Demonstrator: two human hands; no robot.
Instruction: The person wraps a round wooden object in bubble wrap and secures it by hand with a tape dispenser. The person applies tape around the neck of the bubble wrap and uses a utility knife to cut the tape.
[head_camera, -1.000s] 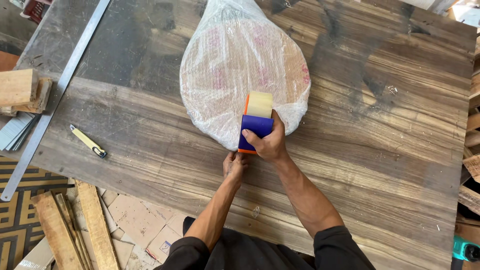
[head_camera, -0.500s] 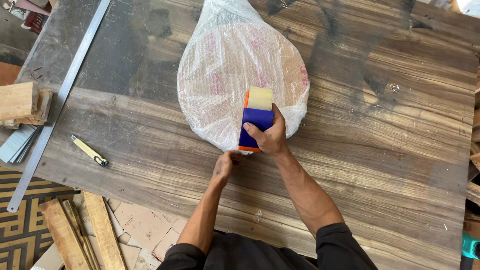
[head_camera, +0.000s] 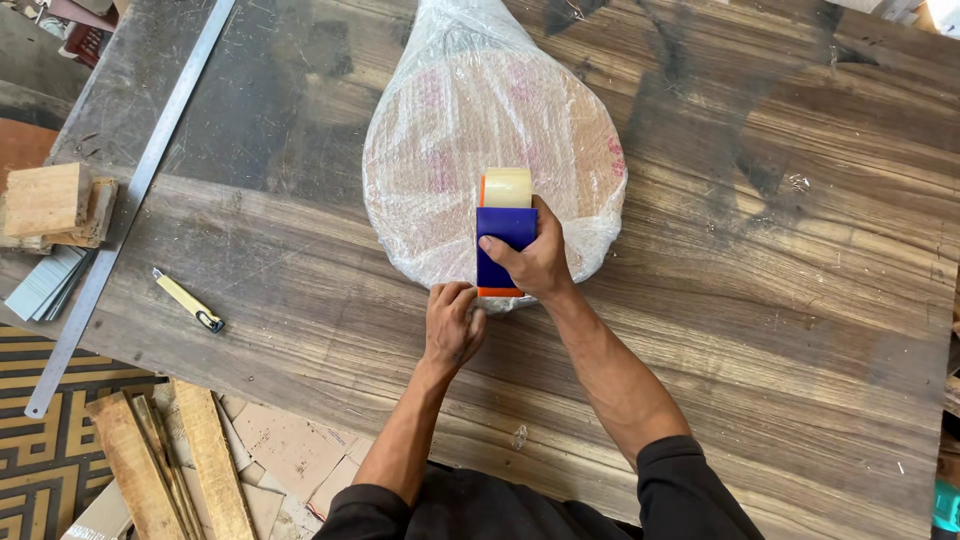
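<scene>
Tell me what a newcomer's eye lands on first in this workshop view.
First, the round bundle wrapped in clear bubble plastic at the middle of the dark wooden table. On its near edge the right hand grips a blue and orange tape dispenser with a pale roll, while the left hand presses the wrap just below. At the table's left lie a long steel ruler and a yellow utility knife.

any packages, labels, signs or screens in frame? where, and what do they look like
Wrapped package: middle of the wooden table, round and flat, clear bubble wrap and plastic film over a tan disc with pink markings.
Tape dispenser: on the package's near edge, blue and orange with a pale tape roll, held by the right hand; the left hand presses the near edge.
No signs or screens.
</scene>
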